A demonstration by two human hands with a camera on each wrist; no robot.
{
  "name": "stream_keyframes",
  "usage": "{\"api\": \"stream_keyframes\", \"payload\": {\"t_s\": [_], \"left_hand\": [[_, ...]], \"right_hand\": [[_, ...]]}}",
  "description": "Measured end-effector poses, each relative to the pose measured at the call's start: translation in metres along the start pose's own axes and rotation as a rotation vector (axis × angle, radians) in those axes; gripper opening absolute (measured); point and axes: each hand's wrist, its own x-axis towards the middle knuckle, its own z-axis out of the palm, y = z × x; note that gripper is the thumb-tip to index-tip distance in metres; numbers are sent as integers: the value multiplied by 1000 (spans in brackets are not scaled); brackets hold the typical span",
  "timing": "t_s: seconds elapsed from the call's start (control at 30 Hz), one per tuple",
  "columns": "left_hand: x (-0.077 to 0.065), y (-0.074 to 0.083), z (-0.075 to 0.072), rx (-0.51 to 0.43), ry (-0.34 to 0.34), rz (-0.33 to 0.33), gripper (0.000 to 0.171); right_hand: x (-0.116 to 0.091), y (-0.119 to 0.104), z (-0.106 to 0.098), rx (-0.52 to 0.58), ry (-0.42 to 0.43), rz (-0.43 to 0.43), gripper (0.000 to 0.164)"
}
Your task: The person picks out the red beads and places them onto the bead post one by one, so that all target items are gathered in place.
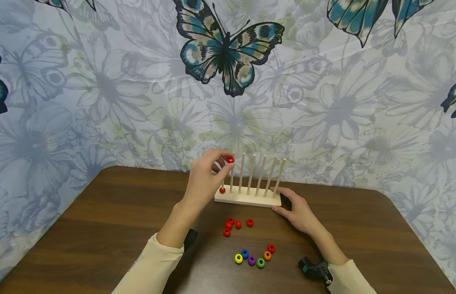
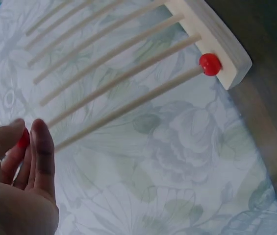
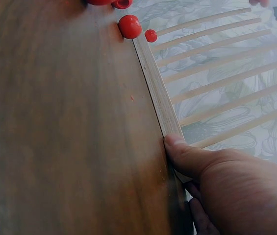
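My left hand [image 1: 207,175] pinches a red bead [image 2: 24,139] between thumb and fingertips, close to the tip of the leftmost peg. A pegged wooden stand [image 1: 246,199] with a row of several upright pegs [image 1: 251,175] stands on the table. One red bead [image 1: 222,190] sits at the bottom of the leftmost peg; the other pegs are bare. The stand's right end is held by my right hand [image 1: 298,210]. In the right wrist view its thumb [image 3: 182,149] presses on the long front edge, while the other fingers are partly hidden behind the end.
In front of the stand lie several loose red beads [image 1: 238,224]. Nearer me is a curved group with yellow [image 1: 238,258], blue, purple, green [image 1: 260,263], orange and red beads. A butterfly-printed cloth [image 1: 228,122] hangs behind the brown table [image 1: 121,228].
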Motion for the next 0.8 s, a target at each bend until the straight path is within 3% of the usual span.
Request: {"api": "stream_keyframes", "payload": {"t_s": [0.2, 0.47, 0.8], "left_hand": [[1, -3, 1, -11, 112, -54, 21], [1, -13, 15, -16, 225, -105, 16], [7, -15, 19, -20, 208, -138, 18]], "right_hand": [[-1, 3, -2, 2, 4, -6, 57], [-3, 4, -4, 1, 2, -1, 57], [0, 2, -2, 13, -7, -3, 57]]}}
